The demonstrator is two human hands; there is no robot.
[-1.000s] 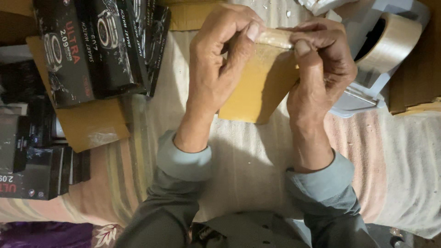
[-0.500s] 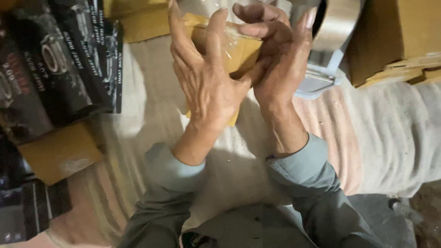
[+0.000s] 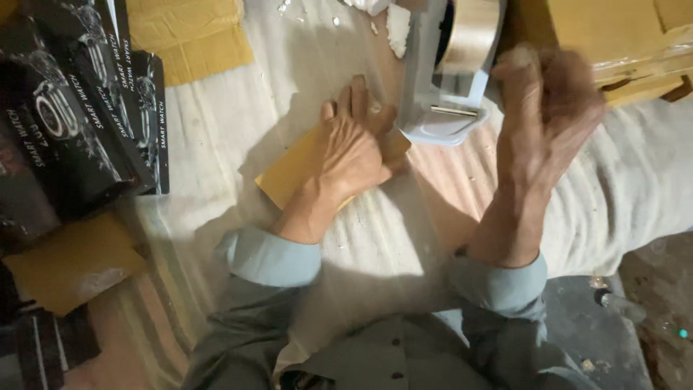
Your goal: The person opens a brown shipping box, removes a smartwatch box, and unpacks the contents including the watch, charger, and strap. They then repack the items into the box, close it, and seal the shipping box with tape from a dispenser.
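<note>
My left hand point(image 3: 354, 155) lies palm down on a flat tan packet point(image 3: 289, 173), pressing it onto the pale striped cloth point(image 3: 209, 123). Only the packet's left part and a corner by my fingers show; the rest is under the hand. My right hand point(image 3: 545, 108) is raised off the cloth to the right, blurred, fingers curled, just beside a grey tape dispenser point(image 3: 440, 119) with a roll of clear tape point(image 3: 473, 32). Whether it holds anything is unclear.
Several black product boxes point(image 3: 72, 108) are stacked at the left. Another tan packet point(image 3: 68, 263) lies below them and a tan sheet point(image 3: 191, 32) at the top. A taped cardboard box point(image 3: 599, 36) stands at the top right. Bare floor point(image 3: 650, 310) shows at the lower right.
Both hands held the packet up in the air before. Now it lies on the cloth under my left hand, and my right hand has let go and moved right toward the dispenser.
</note>
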